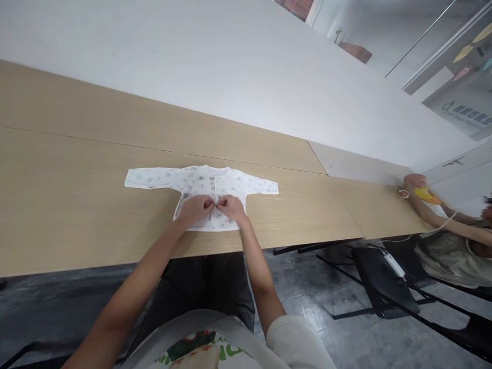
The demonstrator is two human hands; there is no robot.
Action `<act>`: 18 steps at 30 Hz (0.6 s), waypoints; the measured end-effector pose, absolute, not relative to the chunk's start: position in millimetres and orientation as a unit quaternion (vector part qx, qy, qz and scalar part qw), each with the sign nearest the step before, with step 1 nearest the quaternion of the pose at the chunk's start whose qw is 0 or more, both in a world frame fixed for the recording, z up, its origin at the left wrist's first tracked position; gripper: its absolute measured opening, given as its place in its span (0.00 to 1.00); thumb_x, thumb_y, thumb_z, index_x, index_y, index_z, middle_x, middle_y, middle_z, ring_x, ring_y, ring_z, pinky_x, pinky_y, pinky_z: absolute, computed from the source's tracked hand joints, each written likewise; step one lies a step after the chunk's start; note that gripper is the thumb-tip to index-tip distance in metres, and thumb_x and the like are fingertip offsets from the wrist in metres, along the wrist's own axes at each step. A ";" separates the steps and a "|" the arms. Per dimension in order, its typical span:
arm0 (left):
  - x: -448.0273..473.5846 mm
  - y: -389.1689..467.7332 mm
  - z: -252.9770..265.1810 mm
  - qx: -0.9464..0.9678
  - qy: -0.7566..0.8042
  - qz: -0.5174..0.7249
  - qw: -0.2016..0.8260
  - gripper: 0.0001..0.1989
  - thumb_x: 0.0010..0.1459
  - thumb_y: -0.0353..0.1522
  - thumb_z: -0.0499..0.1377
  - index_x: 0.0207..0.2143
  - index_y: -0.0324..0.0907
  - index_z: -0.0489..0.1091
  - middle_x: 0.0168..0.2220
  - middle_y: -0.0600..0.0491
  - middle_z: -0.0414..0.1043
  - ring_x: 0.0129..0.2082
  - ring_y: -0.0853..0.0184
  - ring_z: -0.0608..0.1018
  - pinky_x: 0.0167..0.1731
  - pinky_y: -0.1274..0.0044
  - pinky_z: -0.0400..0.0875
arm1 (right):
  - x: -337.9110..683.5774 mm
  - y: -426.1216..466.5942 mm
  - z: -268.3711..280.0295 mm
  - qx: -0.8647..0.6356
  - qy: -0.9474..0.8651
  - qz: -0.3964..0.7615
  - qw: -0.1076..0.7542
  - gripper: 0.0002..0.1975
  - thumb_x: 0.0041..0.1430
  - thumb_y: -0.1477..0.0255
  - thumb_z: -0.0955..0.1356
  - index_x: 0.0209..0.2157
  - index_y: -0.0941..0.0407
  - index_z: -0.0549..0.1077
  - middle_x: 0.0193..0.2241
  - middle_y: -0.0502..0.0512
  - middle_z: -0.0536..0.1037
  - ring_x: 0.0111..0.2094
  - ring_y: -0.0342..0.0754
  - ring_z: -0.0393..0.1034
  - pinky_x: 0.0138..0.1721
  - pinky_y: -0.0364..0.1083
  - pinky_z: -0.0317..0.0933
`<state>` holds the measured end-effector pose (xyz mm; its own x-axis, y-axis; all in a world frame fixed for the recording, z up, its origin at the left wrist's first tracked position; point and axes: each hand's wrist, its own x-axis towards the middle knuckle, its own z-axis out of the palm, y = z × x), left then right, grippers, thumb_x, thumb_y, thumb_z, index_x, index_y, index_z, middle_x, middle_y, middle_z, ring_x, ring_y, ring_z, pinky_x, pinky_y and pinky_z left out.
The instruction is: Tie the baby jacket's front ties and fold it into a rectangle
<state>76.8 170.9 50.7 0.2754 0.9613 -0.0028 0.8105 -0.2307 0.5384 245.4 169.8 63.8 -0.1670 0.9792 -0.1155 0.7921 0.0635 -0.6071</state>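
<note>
A small white baby jacket (200,179) with a faint print lies flat on the wooden table, its sleeves spread to both sides. My left hand (195,209) rests over its lower front, fingers pinched at the front opening. Right beside it, my right hand (231,207) pinches the edge of the other front flap. The fingertips of both hands nearly meet at the middle seam. Whatever fastener may be there is hidden by the fingers.
The long table (96,215) runs along a white wall (172,66). At the far right another person (453,241) sits by the table with a doll (417,182). A black folding chair (384,282) bearing a white power strip (394,265) stands below the table edge.
</note>
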 end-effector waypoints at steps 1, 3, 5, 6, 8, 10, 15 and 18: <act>76.8 171.0 50.2 0.765 0.579 0.168 0.227 0.13 0.57 0.40 0.52 0.32 0.44 0.73 0.31 0.50 0.76 0.32 0.62 0.74 0.30 0.74 0.59 | 245.7 169.6 64.5 -0.626 -0.706 0.287 0.167 0.03 0.56 0.73 0.70 0.29 0.55 0.77 0.29 0.49 0.79 0.32 0.44 0.72 0.34 0.40 0.59; 76.7 171.1 49.7 0.763 0.580 0.170 0.230 0.13 0.57 0.40 0.52 0.32 0.44 0.73 0.30 0.51 0.75 0.32 0.62 0.74 0.30 0.74 0.59 | 246.5 169.5 64.5 -0.629 -0.697 0.297 0.175 0.03 0.56 0.73 0.70 0.28 0.56 0.77 0.28 0.49 0.79 0.32 0.44 0.71 0.33 0.40 0.58; 76.6 171.3 49.5 0.766 0.575 0.172 0.231 0.13 0.56 0.40 0.52 0.32 0.44 0.72 0.30 0.51 0.75 0.32 0.63 0.74 0.31 0.74 0.60 | 247.8 170.2 62.5 -0.626 -0.691 0.309 0.187 0.04 0.55 0.73 0.70 0.28 0.56 0.77 0.27 0.49 0.79 0.31 0.43 0.71 0.32 0.39 0.58; 76.5 171.6 49.3 0.769 0.569 0.174 0.233 0.13 0.56 0.41 0.52 0.32 0.43 0.72 0.30 0.51 0.75 0.32 0.63 0.74 0.31 0.74 0.60 | 248.4 170.8 60.9 -0.623 -0.689 0.315 0.196 0.04 0.55 0.74 0.70 0.28 0.56 0.77 0.27 0.49 0.79 0.31 0.43 0.71 0.32 0.39 0.58; 76.3 172.5 48.4 0.777 0.552 0.183 0.242 0.14 0.56 0.41 0.51 0.32 0.43 0.72 0.30 0.51 0.75 0.32 0.63 0.74 0.32 0.74 0.62 | 249.4 172.0 57.1 -0.615 -0.684 0.325 0.217 0.03 0.55 0.74 0.70 0.28 0.57 0.77 0.27 0.49 0.79 0.31 0.43 0.71 0.32 0.39 0.60; 76.3 173.7 46.7 0.781 0.537 0.197 0.250 0.15 0.57 0.42 0.50 0.32 0.42 0.72 0.30 0.51 0.75 0.32 0.62 0.74 0.33 0.74 0.63 | 249.8 173.1 53.6 -0.608 -0.680 0.330 0.243 0.03 0.54 0.75 0.70 0.28 0.57 0.78 0.27 0.49 0.79 0.30 0.43 0.72 0.33 0.39 0.61; 76.3 176.5 40.1 0.779 0.519 0.246 0.253 0.18 0.58 0.44 0.49 0.34 0.42 0.72 0.32 0.49 0.77 0.35 0.61 0.75 0.38 0.72 0.67 | 248.4 174.6 48.9 -0.592 -0.675 0.333 0.288 0.04 0.54 0.76 0.70 0.30 0.57 0.79 0.29 0.51 0.81 0.31 0.43 0.73 0.37 0.40 0.64; 75.7 177.5 36.3 0.784 0.501 0.264 0.254 0.18 0.59 0.43 0.48 0.35 0.42 0.73 0.33 0.48 0.77 0.36 0.60 0.76 0.39 0.71 0.68 | 247.9 175.1 47.8 -0.586 -0.672 0.337 0.301 0.04 0.56 0.74 0.70 0.29 0.56 0.80 0.29 0.51 0.81 0.31 0.44 0.74 0.37 0.41 0.65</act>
